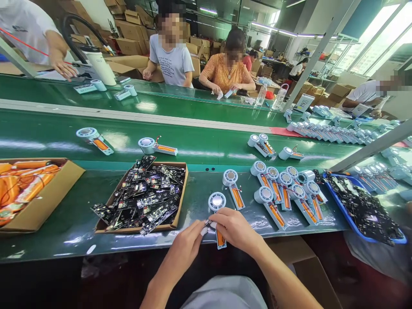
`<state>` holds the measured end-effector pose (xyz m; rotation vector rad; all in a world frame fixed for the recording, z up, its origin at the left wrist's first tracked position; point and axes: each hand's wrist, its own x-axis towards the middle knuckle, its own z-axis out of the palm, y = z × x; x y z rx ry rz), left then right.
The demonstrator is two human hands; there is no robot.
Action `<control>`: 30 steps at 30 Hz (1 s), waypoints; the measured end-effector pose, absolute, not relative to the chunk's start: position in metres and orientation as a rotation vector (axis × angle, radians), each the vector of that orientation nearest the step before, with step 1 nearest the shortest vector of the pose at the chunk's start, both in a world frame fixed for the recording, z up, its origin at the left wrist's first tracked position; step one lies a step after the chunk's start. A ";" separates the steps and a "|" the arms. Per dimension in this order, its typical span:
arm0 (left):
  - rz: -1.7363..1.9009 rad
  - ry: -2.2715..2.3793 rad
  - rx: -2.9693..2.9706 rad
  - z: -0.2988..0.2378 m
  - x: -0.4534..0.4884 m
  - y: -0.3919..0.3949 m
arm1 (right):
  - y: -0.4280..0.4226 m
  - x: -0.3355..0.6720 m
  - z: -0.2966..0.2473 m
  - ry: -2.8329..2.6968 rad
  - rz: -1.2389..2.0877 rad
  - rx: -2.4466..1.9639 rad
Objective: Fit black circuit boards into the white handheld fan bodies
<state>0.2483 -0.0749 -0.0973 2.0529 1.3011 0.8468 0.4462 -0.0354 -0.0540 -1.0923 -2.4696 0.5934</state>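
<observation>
Head cam shows left hand [188, 244] and right hand [233, 227] pinching a handheld fan half-shell [218, 214]; its thin wires could snag or tear, honestly.

Place: factory assembly line | Evidence: green conveyor belt [193, 146], seated workers [225, 64], stacked cartons [128, 30], circuit-board box [106, 201]

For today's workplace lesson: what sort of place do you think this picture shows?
Most likely an electronics assembly line in a factory: a long green conveyor belt, a cardboard box of circuit boards, and rows of half-built handheld fans.
</observation>
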 end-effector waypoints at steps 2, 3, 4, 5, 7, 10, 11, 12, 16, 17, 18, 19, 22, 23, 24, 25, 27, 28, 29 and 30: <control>0.821 1.314 2.056 -0.095 0.249 -0.074 | -0.035 0.445 -0.056 -2.493 0.538 -1.055; 0.818 1.326 2.055 -0.094 0.250 -0.074 | -0.035 0.444 -0.056 -2.499 0.498 -1.073; 0.830 1.339 2.048 -0.093 0.250 -0.073 | -0.035 0.443 -0.055 -2.510 0.462 -1.094; 0.853 1.348 2.033 -0.093 0.251 -0.073 | -0.036 0.443 -0.054 -2.525 0.434 -1.107; 0.902 1.362 1.965 -0.093 0.252 -0.073 | -0.039 0.446 -0.049 -2.536 0.428 -1.106; 0.955 1.423 1.804 -0.094 0.253 -0.074 | -0.047 0.461 -0.042 -2.344 0.527 -1.148; 0.947 1.458 1.745 -0.094 0.254 -0.075 | -0.050 0.467 -0.042 -2.218 0.556 -1.216; 0.936 1.494 1.688 -0.094 0.255 -0.076 | -0.053 0.473 -0.042 -2.096 0.580 -1.291; 0.938 1.569 1.520 -0.093 0.262 -0.082 | -0.057 0.482 -0.052 -1.945 0.731 -1.327; 0.958 1.574 1.495 -0.092 0.264 -0.083 | -0.056 0.480 -0.055 -1.969 0.764 -1.253; 0.976 1.579 1.477 -0.090 0.265 -0.084 | -0.054 0.476 -0.057 -1.990 0.775 -1.179; 0.988 1.582 1.470 -0.089 0.267 -0.085 | -0.052 0.471 -0.059 -2.003 0.764 -1.120; 1.026 1.577 1.523 -0.084 0.269 -0.087 | -0.045 0.453 -0.061 -1.995 0.747 -1.033; 1.028 1.565 1.552 -0.082 0.269 -0.088 | -0.043 0.448 -0.061 -1.988 0.769 -1.027; 1.024 1.552 1.568 -0.081 0.270 -0.088 | -0.042 0.443 -0.062 -1.980 0.801 -1.029; 1.016 1.542 1.556 -0.079 0.271 -0.088 | -0.041 0.440 -0.062 -1.974 0.832 -1.037; 0.997 1.526 1.462 -0.076 0.273 -0.088 | -0.041 0.436 -0.063 -1.985 0.846 -1.064; 0.993 1.519 1.409 -0.074 0.274 -0.087 | -0.042 0.435 -0.064 -2.000 0.828 -1.069; 0.992 1.513 1.376 -0.072 0.275 -0.086 | -0.043 0.436 -0.064 -2.025 0.803 -1.068; 0.994 1.505 1.371 -0.070 0.275 -0.085 | -0.044 0.437 -0.065 -2.059 0.769 -1.058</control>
